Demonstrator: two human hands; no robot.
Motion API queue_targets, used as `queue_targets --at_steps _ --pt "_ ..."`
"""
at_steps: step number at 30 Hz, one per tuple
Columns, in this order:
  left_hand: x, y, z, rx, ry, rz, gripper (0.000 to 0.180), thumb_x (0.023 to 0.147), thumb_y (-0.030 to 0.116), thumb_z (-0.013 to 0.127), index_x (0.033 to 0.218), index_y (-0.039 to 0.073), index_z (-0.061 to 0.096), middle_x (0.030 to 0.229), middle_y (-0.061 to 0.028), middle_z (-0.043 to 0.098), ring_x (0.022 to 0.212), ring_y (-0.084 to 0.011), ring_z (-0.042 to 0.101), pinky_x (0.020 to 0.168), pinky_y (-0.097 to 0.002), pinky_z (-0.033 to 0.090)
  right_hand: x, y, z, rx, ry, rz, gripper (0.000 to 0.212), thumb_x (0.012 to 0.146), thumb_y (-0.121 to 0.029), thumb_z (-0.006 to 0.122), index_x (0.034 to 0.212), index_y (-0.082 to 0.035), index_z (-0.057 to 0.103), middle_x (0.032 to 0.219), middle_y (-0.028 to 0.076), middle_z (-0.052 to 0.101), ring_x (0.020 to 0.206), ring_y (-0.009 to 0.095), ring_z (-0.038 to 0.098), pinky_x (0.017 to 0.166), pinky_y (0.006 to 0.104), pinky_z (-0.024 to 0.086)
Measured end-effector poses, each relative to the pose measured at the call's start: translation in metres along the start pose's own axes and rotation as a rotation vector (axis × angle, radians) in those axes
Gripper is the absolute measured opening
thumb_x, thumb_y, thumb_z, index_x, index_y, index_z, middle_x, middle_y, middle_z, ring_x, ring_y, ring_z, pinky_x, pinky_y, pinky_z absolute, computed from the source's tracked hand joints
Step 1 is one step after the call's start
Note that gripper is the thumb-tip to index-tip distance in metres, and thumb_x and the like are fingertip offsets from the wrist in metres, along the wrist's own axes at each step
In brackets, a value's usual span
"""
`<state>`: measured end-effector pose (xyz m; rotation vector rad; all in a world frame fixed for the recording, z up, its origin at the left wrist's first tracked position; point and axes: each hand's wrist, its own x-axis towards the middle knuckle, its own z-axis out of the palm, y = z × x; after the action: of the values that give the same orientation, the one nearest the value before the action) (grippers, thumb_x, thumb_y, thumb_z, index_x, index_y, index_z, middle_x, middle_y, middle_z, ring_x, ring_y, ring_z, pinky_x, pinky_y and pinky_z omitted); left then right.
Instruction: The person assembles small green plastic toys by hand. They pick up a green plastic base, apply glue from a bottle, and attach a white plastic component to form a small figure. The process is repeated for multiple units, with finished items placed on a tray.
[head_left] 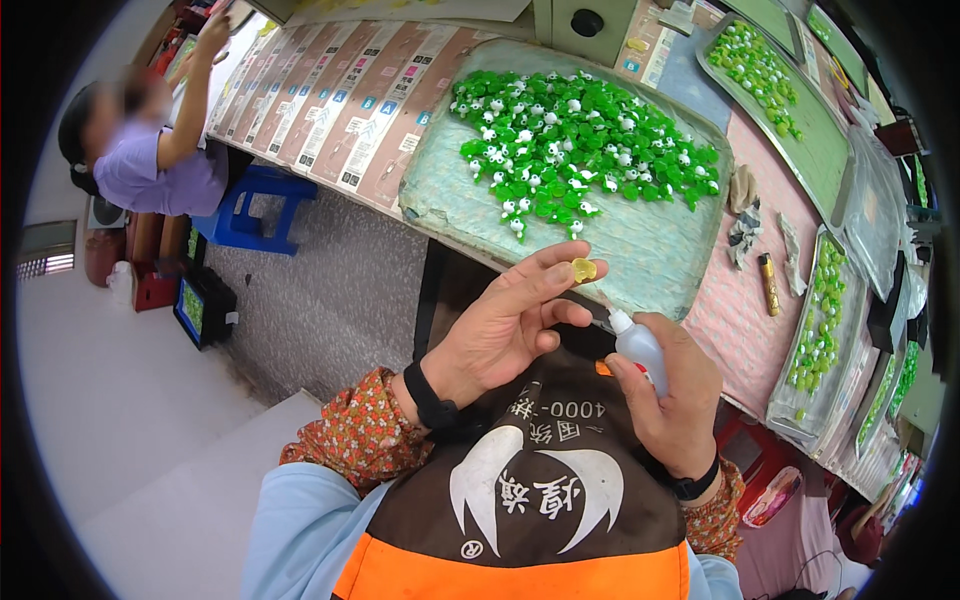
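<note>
My left hand (500, 325) has thumb and index pinched on a little yellow piece (584, 270), right by the near edge of the big tray (645, 275), other fingers loosely curled. My right hand (676, 400) is wrapped round a white squeeze bottle (640, 348), on my side of the tray, nozzle tilted toward it. Some thin metal bit (602, 325) pokes out by the nozzle, can't tell whose grip it's in. Green-and-white pieces (580, 140) are heaped in the tray. Right of it on the surface (735, 350): a gold tube (769, 284) and crumpled cloths (743, 188). Left of it, someone in purple (185, 170).

Bottle (640, 348) partly hidden by the right hand (678, 402), co-worker's face (148, 95) blurred.
</note>
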<state>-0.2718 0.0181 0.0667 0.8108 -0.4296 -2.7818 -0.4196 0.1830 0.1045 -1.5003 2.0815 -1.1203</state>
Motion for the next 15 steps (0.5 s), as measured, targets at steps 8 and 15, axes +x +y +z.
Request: queue_targets --at_steps 8,15 --pt "-0.0007 -0.0013 0.0003 0.086 0.030 0.063 0.036 0.102 0.020 0.063 0.136 0.012 0.054 0.139 -0.0119 0.060 0.088 -0.0121 0.072 0.050 -0.0164 0.048 0.0008 -0.0013 0.0031 -0.072 0.007 -0.038 0.045 0.083 -0.010 0.081 0.120 0.003 0.060 0.094 0.019 0.068 0.076 0.036 0.067 0.066 0.0419 0.053" --pt "0.0000 -0.0027 0.0008 0.138 0.058 0.117 0.034 0.101 0.019 0.064 0.133 0.011 0.057 0.138 -0.0119 0.061 0.087 -0.0118 0.073 0.050 -0.0165 0.050 0.0015 -0.0036 0.0027 -0.134 0.036 -0.057 0.047 0.082 -0.010 0.082 0.121 0.003 0.059 0.094 0.019 0.068 0.077 0.036 0.067 0.066 0.0421 0.053"
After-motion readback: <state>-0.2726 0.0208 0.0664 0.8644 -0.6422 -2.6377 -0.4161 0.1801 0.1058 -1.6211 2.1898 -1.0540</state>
